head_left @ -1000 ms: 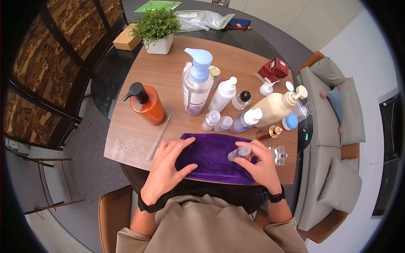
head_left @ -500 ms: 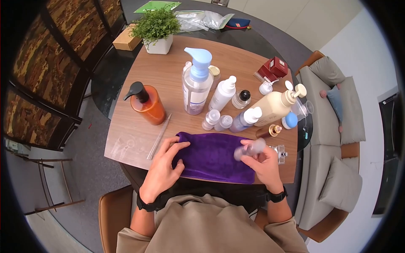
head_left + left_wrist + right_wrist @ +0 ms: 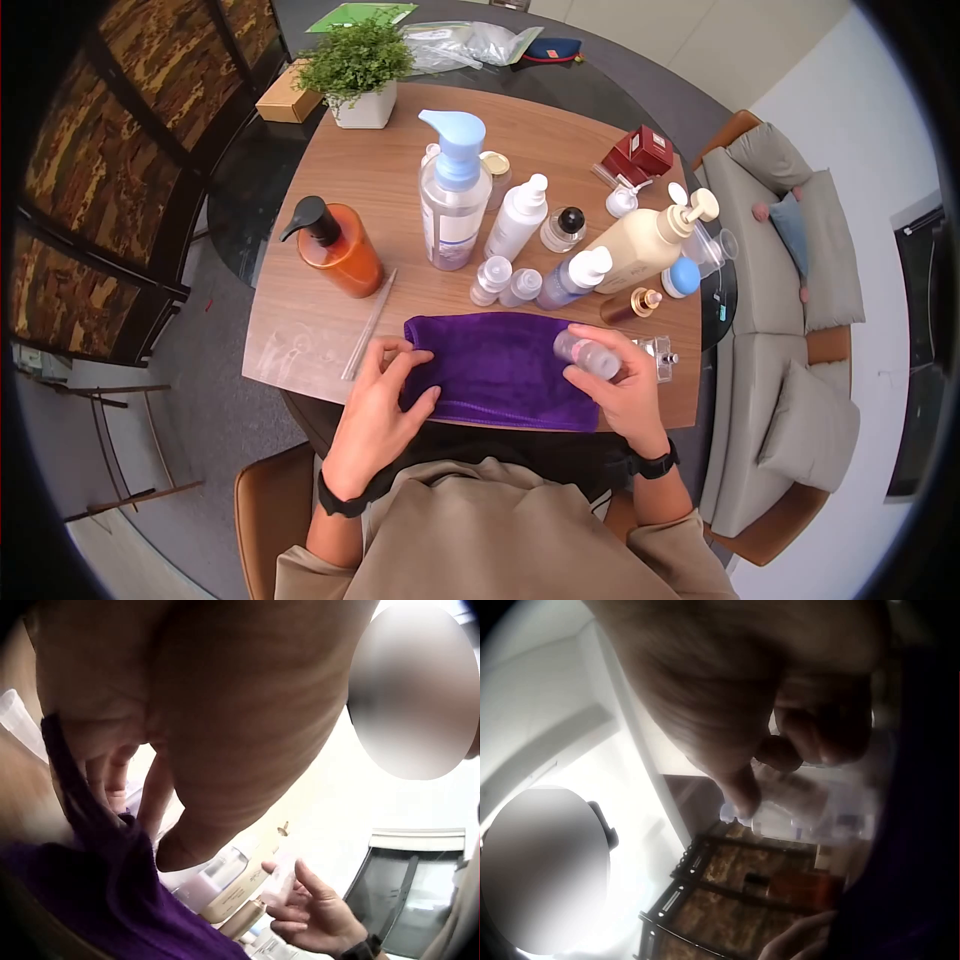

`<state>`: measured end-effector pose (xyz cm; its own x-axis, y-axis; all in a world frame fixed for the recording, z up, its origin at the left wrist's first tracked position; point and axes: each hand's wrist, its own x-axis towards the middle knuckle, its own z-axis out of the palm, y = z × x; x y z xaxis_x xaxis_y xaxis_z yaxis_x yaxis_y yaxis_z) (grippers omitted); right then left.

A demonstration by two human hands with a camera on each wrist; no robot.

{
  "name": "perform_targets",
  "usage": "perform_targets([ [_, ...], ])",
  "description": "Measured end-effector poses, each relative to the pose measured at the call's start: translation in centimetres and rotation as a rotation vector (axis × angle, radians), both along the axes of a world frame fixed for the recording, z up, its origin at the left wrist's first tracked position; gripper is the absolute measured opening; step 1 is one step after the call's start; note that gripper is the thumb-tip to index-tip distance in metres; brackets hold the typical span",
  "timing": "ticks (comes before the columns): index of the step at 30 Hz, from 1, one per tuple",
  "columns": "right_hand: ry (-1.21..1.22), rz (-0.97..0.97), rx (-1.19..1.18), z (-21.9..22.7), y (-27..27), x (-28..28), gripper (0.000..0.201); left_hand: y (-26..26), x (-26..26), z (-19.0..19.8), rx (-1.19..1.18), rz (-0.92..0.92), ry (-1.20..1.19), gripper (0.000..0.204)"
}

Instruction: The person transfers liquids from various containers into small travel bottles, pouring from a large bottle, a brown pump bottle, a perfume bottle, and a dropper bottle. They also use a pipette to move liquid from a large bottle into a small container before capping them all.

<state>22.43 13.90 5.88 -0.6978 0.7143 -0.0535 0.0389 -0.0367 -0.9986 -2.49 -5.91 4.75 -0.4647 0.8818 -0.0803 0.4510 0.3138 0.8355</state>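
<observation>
A purple cloth lies along the table's near edge. My right hand holds a small clear bottle between thumb and fingers over the cloth's right end, tilted toward its side. At the left end, my left hand has bent fingers resting on the cloth, thumb apart from them. In the left wrist view the cloth rises in a fold beside the left hand. The right wrist view shows the bottle, blurred, under the right hand.
Beyond the cloth stand two small clear bottles, a blue-capped pump bottle, a cream pump bottle and several others. An orange pump bottle and thin sticks are at left; a glass bottle is right of my right hand.
The bottle in my right hand has turned, its upper end swinging down to the right. My left fingers have bent more at the cloth's edge, and the cloth looks flatter. The head view has shifted slightly.
</observation>
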Motion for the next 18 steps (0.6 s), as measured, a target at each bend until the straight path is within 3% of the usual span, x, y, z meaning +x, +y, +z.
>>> perform_targets([
  [1, -0.019, -0.050, 0.123, 0.0, -0.2, -0.4, 0.049, 0.0, 0.1, -0.9, 0.057, 0.027, 0.119, 0.042],
  [4, -0.035, -0.050, 0.031, -0.1, -0.2, -0.2, 0.049, -0.2, 0.1, -1.8, 0.059, 0.043, 0.285, 0.045],
  [8, -0.030, 0.045, -0.094, 0.0, 0.1, 0.3, 0.047, 0.1, 0.7, -1.1, 0.036, 0.057, 0.252, 0.045],
  [10, -0.132, 0.038, 0.275, -0.4, -0.4, -0.2, 0.049, 0.5, 0.9, -0.5, 0.130, 0.019, 0.257, 0.046],
  [12, -0.092, 0.024, 0.302, -0.5, -1.0, -0.9, 0.049, 0.9, 1.1, -0.3, 0.178, -0.007, 0.239, 0.047],
  [14, -0.051, 0.009, 0.330, -0.3, -1.2, -1.1, 0.049, 1.2, 1.5, 0.5, 0.186, -0.087, 0.026, 0.051],
  [16, -0.120, 0.143, 0.135, 0.1, -1.3, -1.0, 0.051, 1.5, 1.8, 0.6, 0.206, -0.148, 0.063, 0.061],
  [17, -0.090, 0.107, 0.336, -0.1, -1.7, -1.9, 0.050, 1.8, 2.0, 1.0, 0.258, -0.196, 0.067, 0.066],
  [18, -0.086, 0.091, 0.338, 0.1, -2.0, -2.1, 0.050, 2.1, 2.2, 1.2, 0.310, -0.249, 0.072, 0.070],
])
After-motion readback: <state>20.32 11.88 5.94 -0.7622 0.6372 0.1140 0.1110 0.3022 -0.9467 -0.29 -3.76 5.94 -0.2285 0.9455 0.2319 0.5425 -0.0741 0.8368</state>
